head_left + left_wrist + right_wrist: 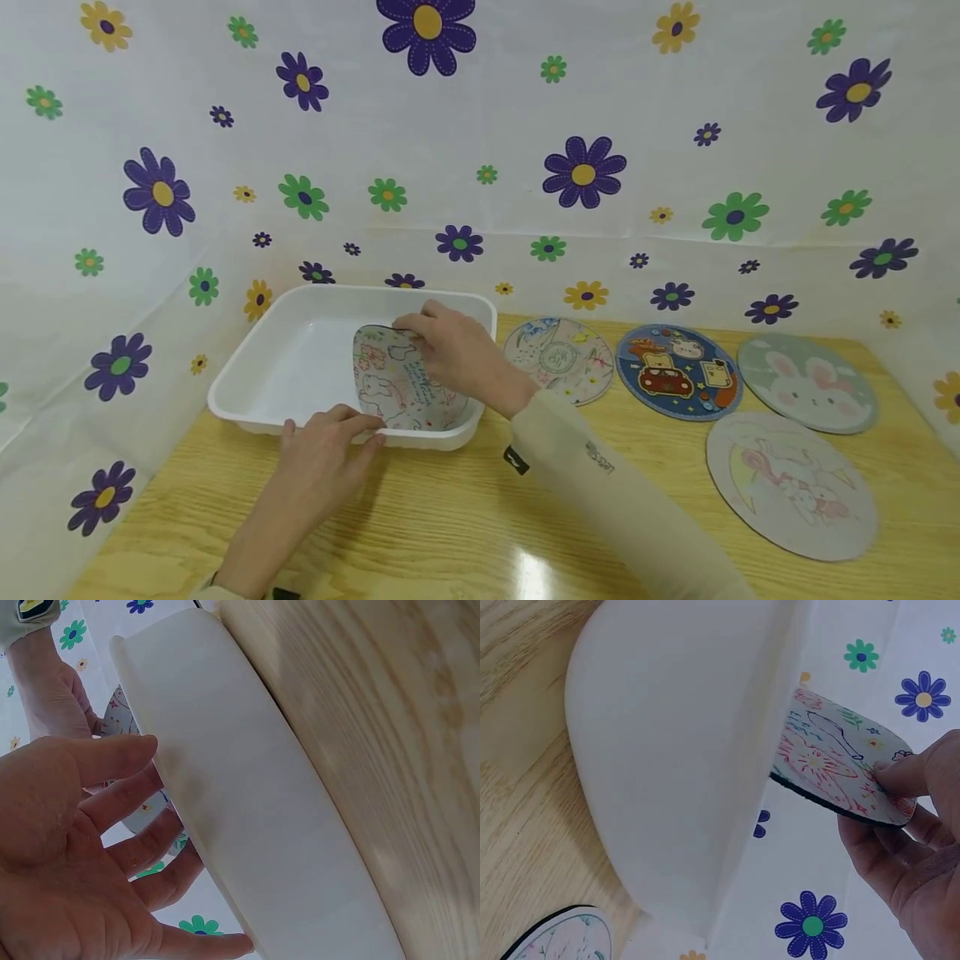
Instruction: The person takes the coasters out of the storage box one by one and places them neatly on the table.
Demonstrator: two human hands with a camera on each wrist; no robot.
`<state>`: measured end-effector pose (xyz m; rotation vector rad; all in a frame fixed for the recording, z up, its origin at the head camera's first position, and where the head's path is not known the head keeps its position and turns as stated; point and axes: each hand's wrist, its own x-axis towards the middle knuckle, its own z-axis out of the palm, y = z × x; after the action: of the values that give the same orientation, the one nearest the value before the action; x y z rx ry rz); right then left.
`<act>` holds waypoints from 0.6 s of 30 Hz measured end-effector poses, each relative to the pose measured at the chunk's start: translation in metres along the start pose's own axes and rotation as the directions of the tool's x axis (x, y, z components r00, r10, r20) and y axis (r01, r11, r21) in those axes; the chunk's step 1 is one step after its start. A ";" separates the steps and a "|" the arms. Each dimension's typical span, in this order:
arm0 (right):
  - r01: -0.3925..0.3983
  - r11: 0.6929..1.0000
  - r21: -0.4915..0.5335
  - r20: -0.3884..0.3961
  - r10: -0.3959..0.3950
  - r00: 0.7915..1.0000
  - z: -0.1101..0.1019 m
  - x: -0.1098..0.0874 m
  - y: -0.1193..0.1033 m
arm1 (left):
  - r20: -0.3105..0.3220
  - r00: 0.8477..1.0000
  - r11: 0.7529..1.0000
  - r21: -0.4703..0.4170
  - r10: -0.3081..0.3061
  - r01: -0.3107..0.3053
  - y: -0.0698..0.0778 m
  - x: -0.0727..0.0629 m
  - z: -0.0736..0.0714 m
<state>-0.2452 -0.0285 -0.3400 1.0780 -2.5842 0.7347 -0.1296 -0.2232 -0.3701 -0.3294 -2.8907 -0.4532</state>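
A white plastic tray (300,358) stands on the table at the left. My right hand (457,350) pinches the edge of a pale printed mouse pad (390,375), thumb on its printed face and fingers behind. The pad leans tilted inside the tray's right end, its lower part hidden behind the front rim in the right wrist view. Its dark underside shows as a thin edge there. At the front rim, my left hand (322,454) holds the tray, with the thumb outside and fingers over the rim (161,780). Whether those fingers touch the pad, I cannot tell.
Several round mats lie right of the tray: a floral one (558,358), a blue one with a car (678,371), a green one with a rabbit (806,383) and a pale pink one (791,487). A flower-printed cloth (510,108) hangs behind the wooden table (600,500).
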 end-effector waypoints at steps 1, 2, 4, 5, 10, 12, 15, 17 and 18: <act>0.000 1.000 0.005 -0.002 0.000 1.000 -0.001 0.000 -0.001 | -0.001 1.000 1.000 0.000 0.002 -0.002 0.000 0.000 0.000; -0.001 1.000 0.015 -0.005 0.001 1.000 -0.003 -0.001 -0.001 | -0.001 1.000 1.000 0.000 0.004 -0.004 0.000 0.000 0.000; 0.003 0.999 0.034 -0.013 -0.002 1.000 -0.005 -0.001 -0.002 | 0.002 1.000 1.000 0.000 0.004 -0.004 0.000 0.001 0.000; 0.005 0.999 0.045 -0.019 -0.004 1.000 -0.006 -0.001 -0.002 | 0.003 1.000 1.000 0.000 0.003 -0.003 0.000 0.001 0.000; -0.004 0.994 0.109 -0.054 0.010 0.998 -0.009 -0.002 0.000 | 0.008 1.000 1.000 0.000 0.000 0.000 -0.001 0.002 0.000; -0.019 0.989 0.147 -0.065 0.029 0.997 -0.010 -0.003 0.002 | 0.007 1.000 1.000 -0.002 0.000 0.000 0.000 0.002 -0.001; -0.066 0.973 0.220 -0.077 0.085 0.993 -0.011 -0.002 0.006 | 0.006 1.000 1.000 -0.003 -0.002 0.002 0.000 0.001 0.000; -0.121 0.953 0.277 -0.072 0.146 0.987 -0.012 -0.003 0.009 | 0.006 1.000 1.000 0.000 -0.002 0.002 0.000 0.001 0.000; -0.158 0.937 0.311 -0.062 0.185 0.981 -0.012 -0.004 0.010 | 0.007 1.000 1.000 0.001 -0.002 0.002 0.000 0.001 0.000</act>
<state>-0.2492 -0.0142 -0.3351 0.8775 -2.5660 1.2290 -0.1302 -0.2232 -0.3700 -0.3285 -2.8985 -0.4515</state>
